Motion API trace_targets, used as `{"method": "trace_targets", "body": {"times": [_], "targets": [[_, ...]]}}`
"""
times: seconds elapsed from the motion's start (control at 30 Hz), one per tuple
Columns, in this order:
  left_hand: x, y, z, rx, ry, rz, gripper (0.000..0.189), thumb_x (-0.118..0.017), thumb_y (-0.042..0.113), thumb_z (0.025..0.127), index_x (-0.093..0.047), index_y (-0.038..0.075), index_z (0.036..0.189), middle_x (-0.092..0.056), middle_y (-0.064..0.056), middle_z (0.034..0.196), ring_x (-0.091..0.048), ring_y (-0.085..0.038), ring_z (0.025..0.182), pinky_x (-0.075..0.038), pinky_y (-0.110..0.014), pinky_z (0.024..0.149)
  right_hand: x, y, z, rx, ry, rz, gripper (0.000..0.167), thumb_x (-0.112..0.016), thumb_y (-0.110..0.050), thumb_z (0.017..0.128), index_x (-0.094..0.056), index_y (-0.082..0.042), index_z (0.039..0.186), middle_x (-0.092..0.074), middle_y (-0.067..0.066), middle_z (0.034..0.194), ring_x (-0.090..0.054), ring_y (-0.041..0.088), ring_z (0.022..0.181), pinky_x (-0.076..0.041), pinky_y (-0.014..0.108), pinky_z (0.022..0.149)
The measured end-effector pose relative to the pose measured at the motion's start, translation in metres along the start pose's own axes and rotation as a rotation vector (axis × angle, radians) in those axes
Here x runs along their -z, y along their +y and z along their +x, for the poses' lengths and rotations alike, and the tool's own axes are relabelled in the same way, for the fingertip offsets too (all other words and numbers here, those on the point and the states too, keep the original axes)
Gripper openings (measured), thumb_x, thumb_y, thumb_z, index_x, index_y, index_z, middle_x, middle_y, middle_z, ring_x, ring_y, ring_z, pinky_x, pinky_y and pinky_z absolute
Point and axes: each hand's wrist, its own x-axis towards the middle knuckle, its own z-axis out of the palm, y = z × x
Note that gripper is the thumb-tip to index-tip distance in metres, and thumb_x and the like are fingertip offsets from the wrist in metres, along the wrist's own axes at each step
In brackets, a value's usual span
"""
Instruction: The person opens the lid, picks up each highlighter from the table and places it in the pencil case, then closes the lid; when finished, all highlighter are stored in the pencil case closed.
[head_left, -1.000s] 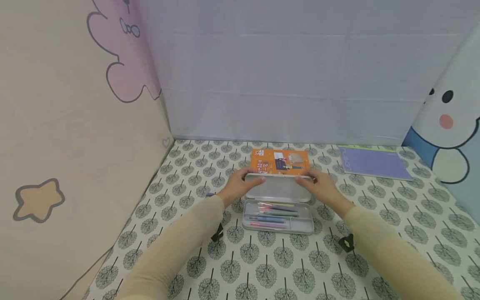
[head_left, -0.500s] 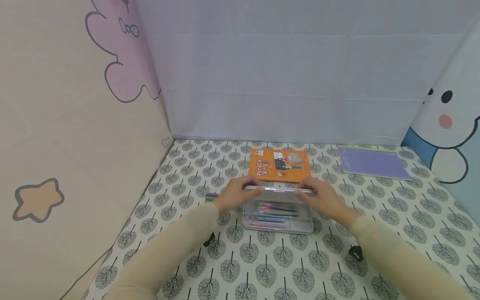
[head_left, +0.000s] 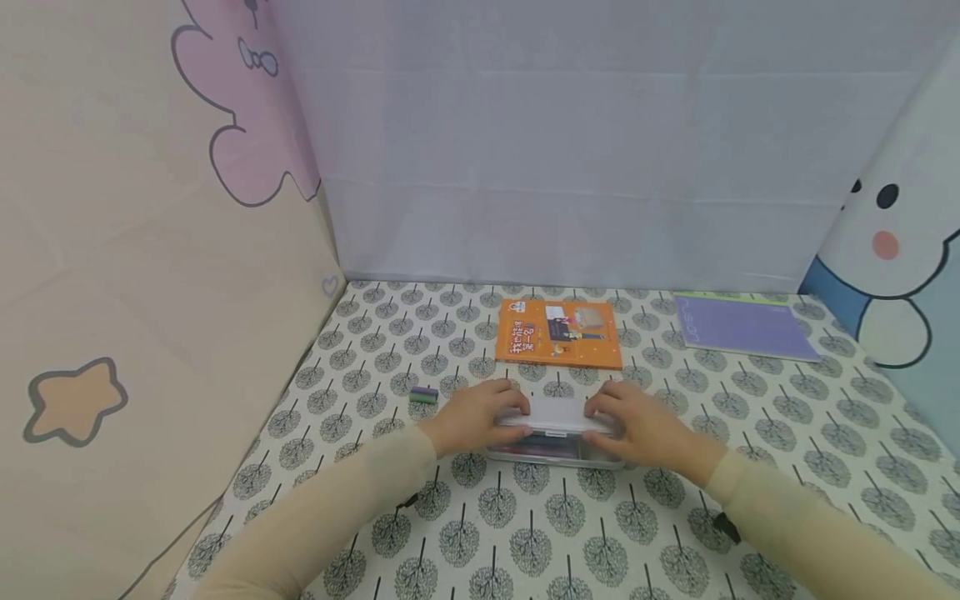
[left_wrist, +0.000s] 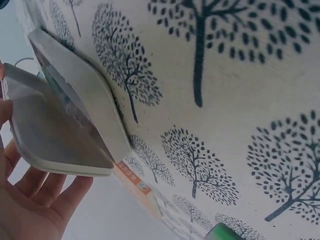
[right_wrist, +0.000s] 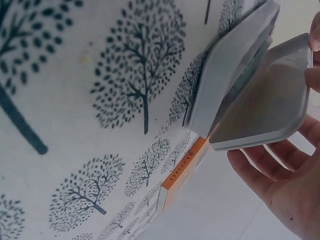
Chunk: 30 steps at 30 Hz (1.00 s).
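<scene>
A pale grey pencil case [head_left: 555, 461] lies on the patterned cloth in front of me, its hinged lid [head_left: 557, 412] tilted partway down over the bottom half. My left hand [head_left: 477, 417] grips the lid's left end, thumb at the front edge and fingers over the top. At the right end my right hand [head_left: 640, 425] holds it the same way. In the left wrist view the lid [left_wrist: 55, 130] stands at an angle above the case bottom [left_wrist: 95, 100]. Pens inside show only as colour through the gap; the lid hides most of them.
Behind the case lies an orange book [head_left: 558, 333]. A purple notebook [head_left: 746, 327] is at the back right. Left of the case sits a small purple and green cylinder [head_left: 423, 395]. Printed curtains [head_left: 187, 333] stand along the sides and back.
Both hands have swung the lid from nearly upright forward and down over the pens. More of the orange book and the small cylinder now shows.
</scene>
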Motion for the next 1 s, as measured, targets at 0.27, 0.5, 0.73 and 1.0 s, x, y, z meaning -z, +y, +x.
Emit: {"method": "trace_targets", "body": {"times": [0.27,0.5,0.73,1.0], "targets": [[-0.014,0.007,-0.009,-0.188,-0.018,0.304,0.036,-0.058,0.049,0.092,-0.061,0.023,0.117,-0.061,0.004,0.112,-0.058,-0.011,0.099,-0.055,-0.021,0.075,-0.007,-0.01,-0.007,0.066,-0.12,-0.126,0.031,-0.074,-0.043,0.078,-0.065,-0.023,0.098,-0.048,-0.011,0.086,-0.04,0.005,0.079,-0.04,0.016,0.058],[-0.019,0.01,-0.011,-0.227,0.002,0.408,0.033,-0.06,0.047,0.091,-0.061,0.024,0.115,-0.06,0.005,0.108,-0.057,-0.011,0.093,-0.054,-0.02,0.067,-0.011,-0.015,-0.007,0.077,-0.156,-0.201,0.033,-0.074,-0.047,0.078,-0.065,-0.021,0.097,-0.049,-0.01,0.087,-0.045,0.007,0.08,-0.044,0.017,0.058],[-0.019,0.011,-0.012,-0.224,-0.006,0.429,0.034,-0.061,0.047,0.091,-0.06,0.023,0.115,-0.06,0.004,0.108,-0.056,-0.011,0.091,-0.052,-0.019,0.065,-0.011,-0.017,-0.006,0.092,-0.154,-0.211,0.034,-0.074,-0.046,0.078,-0.066,-0.02,0.097,-0.05,-0.009,0.087,-0.045,0.008,0.079,-0.046,0.019,0.06],[-0.02,0.011,-0.013,-0.225,0.021,0.413,0.034,-0.062,0.047,0.09,-0.06,0.023,0.113,-0.059,0.005,0.106,-0.056,-0.01,0.091,-0.053,-0.019,0.065,-0.013,-0.016,-0.007,0.085,-0.151,-0.209,0.035,-0.075,-0.045,0.077,-0.065,-0.02,0.098,-0.049,-0.009,0.087,-0.044,0.007,0.079,-0.046,0.02,0.062]]}}
